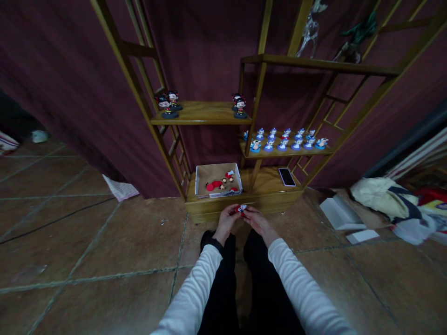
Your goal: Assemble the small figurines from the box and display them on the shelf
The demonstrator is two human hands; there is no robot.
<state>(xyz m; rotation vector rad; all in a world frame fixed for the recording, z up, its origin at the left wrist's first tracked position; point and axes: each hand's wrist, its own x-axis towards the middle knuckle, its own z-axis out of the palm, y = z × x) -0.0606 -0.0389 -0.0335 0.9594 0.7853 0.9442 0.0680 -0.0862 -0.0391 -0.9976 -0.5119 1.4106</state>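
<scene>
Between my two hands is a small red-and-white figurine [240, 209], held just in front of the low shelf. The fingers of my left hand [226, 221] close on its left side. From the right, my right hand [256, 219] pinches it too. Its finer details are too small to make out. Just beyond my hands, a shallow open cardboard box [205, 176] rests on the bottom shelf. Inside lie several loose red pieces and small figurines [222, 187] with dark hair.
Small blue-and-white figurines [282, 144] stand in rows on the right shelf. Black-haired figurines [167, 107] stand on the left shelf [206, 111]. A phone [287, 177] lies on the bottom shelf. White boxes [340, 213] and bags [387, 197] are on the floor at right.
</scene>
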